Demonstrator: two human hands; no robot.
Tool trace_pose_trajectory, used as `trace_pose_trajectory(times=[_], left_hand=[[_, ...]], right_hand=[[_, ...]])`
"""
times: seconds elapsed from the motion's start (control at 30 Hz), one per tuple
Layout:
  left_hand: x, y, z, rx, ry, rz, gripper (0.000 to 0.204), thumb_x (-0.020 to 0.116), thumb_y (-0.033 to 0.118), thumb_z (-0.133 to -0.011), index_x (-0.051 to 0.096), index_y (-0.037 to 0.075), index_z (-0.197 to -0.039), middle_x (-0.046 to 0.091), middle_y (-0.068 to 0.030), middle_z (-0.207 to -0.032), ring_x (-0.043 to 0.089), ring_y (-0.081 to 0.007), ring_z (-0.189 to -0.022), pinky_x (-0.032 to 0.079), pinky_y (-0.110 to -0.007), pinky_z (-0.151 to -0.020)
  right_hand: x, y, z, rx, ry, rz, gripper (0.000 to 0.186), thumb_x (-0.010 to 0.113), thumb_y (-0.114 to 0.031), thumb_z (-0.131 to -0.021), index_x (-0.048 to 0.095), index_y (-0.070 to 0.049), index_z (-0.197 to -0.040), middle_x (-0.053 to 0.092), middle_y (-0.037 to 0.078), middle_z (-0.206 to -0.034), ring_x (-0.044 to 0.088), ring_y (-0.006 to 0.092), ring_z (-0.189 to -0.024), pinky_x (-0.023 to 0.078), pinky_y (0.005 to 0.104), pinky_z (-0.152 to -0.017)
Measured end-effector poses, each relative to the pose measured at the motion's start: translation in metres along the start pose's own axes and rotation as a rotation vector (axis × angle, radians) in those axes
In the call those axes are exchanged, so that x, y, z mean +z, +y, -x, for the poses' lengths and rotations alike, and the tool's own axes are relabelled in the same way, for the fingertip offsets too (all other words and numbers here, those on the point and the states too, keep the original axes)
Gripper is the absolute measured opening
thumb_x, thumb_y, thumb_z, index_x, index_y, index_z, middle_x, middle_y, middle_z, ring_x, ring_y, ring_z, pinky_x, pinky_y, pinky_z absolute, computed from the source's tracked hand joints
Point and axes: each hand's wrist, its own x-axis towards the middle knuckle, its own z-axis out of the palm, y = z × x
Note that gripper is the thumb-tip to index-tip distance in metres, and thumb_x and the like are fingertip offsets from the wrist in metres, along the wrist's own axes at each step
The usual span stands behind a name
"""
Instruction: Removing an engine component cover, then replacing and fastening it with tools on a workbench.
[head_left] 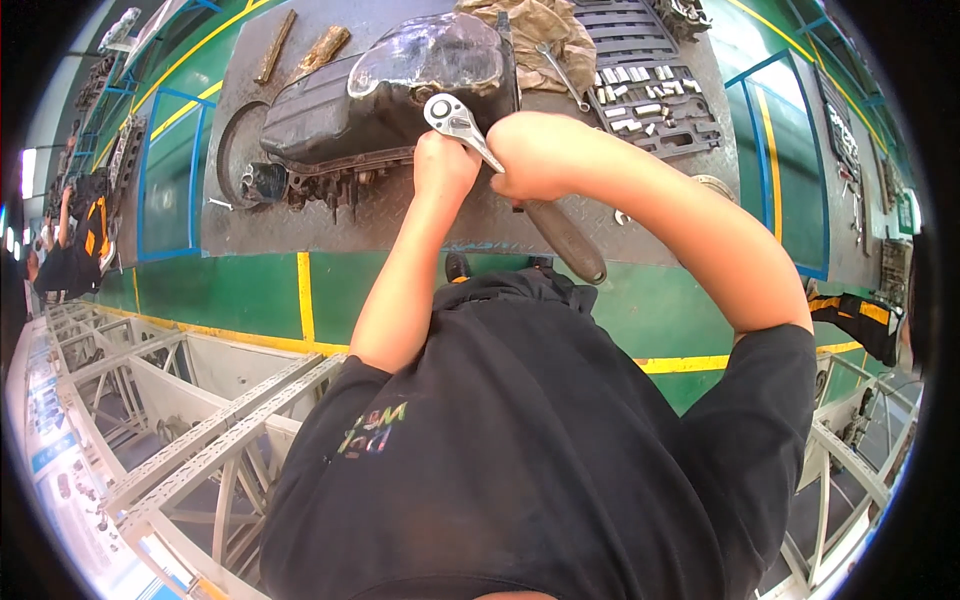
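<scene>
A ratchet wrench (455, 118) with a shiny steel head and a grey-brown handle (566, 242) slants between my hands, its handle end pointing down right toward my body. My right hand (530, 158) is closed round its shaft, below the head. Just under the head, my left hand (446, 166) is closed against the tool; whatever sits inside that fist is hidden. Beyond both hands an engine (340, 172) lies on a dark metal workbench (270, 228), with its black oil pan (325, 112) on top. The ratchet head overlaps the pan's near edge in this view.
Right of the engine are a crumpled brown cloth (548, 50), a combination wrench (565, 78) and a dark socket tray (655, 132) with several sockets. Wood pieces (275, 46) lie far left. A small wrench (220, 204) rests near the bench's left edge. White metal frames (190, 470) stand behind me.
</scene>
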Motion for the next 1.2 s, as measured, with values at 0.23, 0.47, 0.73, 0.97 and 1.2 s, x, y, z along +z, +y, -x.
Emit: trace_pose_trajectory(times=[0.23,0.47,0.73,0.97,1.2], left_hand=[[0.011,-0.002,-0.005,0.061,0.037,0.033,0.025,0.070,0.019,-0.080,0.064,-0.004,-0.073,0.064,-0.0251,-0.071,0.064,-0.0427,-0.069,0.052,-0.047,-0.064],[0.004,-0.002,-0.004,0.040,-0.006,-0.041,0.027,0.070,0.021,-0.081,0.063,-0.003,-0.071,0.064,-0.0235,-0.070,0.064,-0.0419,-0.067,0.052,-0.046,-0.063],[-0.028,0.017,-0.009,0.038,0.101,0.063,0.018,0.071,0.015,-0.074,0.064,-0.001,-0.071,0.064,-0.0207,-0.068,0.065,-0.0387,-0.067,0.052,-0.045,-0.063],[-0.026,0.023,-0.014,0.027,0.103,0.068,0.021,0.070,0.016,-0.076,0.064,-0.003,-0.070,0.064,-0.0204,-0.065,0.065,-0.0377,-0.064,0.051,-0.044,-0.059],[-0.022,-0.004,-0.012,0.009,0.082,0.125,0.024,0.069,0.016,-0.080,0.064,-0.005,-0.070,0.061,-0.0230,-0.064,0.062,-0.0397,-0.061,0.049,-0.043,-0.057]], right_hand=[[0.024,0.033,-0.025,0.070,0.382,0.226,0.015,0.066,-0.018,-0.075,0.071,-0.005,-0.081,0.068,0.016,-0.079,0.069,0.0302,-0.080,0.055,0.0434,-0.072],[0.014,0.035,-0.039,-0.012,0.466,0.208,0.013,0.064,-0.011,-0.075,0.068,-0.001,-0.084,0.070,0.018,-0.083,0.069,0.0346,-0.081,0.056,0.0427,-0.067],[-0.003,-0.005,-0.023,0.010,-0.186,-0.263,0.017,0.061,-0.014,-0.082,0.068,0.002,-0.083,0.070,0.017,-0.084,0.070,0.0306,-0.082,0.056,0.0408,-0.070],[0.008,0.051,-0.037,-0.111,0.761,0.380,0.010,0.063,-0.010,-0.078,0.067,-0.004,-0.085,0.070,0.012,-0.083,0.069,0.0312,-0.082,0.054,0.0414,-0.072],[-0.009,0.001,-0.015,-0.011,0.204,0.181,0.008,0.067,-0.010,-0.072,0.068,-0.008,-0.080,0.069,0.014,-0.081,0.069,0.0303,-0.083,0.053,0.0449,-0.076]])
